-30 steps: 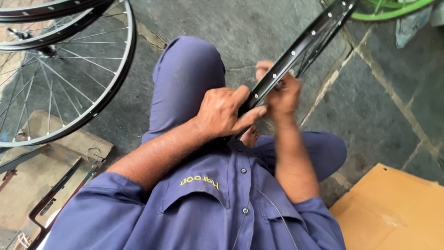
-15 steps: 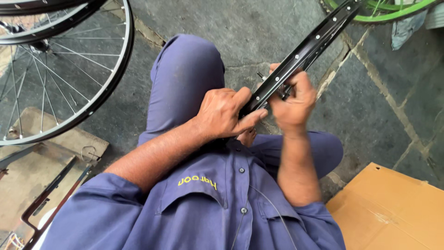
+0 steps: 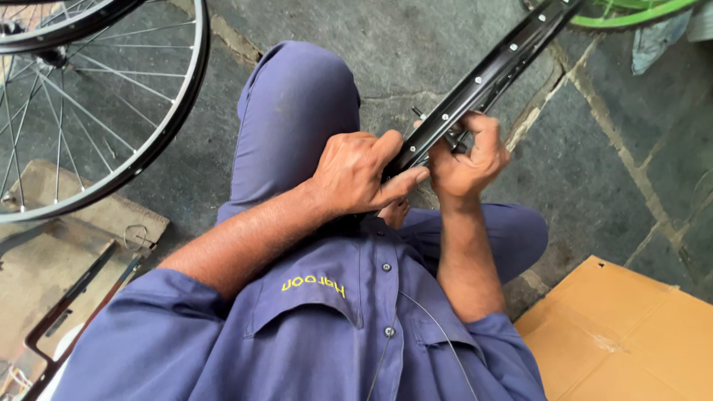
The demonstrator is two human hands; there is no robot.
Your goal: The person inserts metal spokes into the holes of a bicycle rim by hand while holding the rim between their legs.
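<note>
A bare black bicycle rim (image 3: 496,70) with a row of spoke holes runs diagonally from my lap up to the top right. My left hand (image 3: 358,174) grips its lower end, thumb along the edge. Just above it my right hand (image 3: 468,157) pinches a small dark part at the rim's inner side; what the part is cannot be told. I sit on the stone floor in a blue shirt and trousers, left knee (image 3: 297,96) raised.
A spoked wheel (image 3: 104,111) with a silver rim lies at the left, on flat cardboard (image 3: 59,245). A green rim (image 3: 639,13) shows at the top right. A brown cardboard box (image 3: 631,334) sits at the lower right. A metal frame (image 3: 67,312) lies at the lower left.
My right hand slid a little up the rim and to the right, away from the left hand, and now pinches at the rim's inner side. The left hand has stayed put.
</note>
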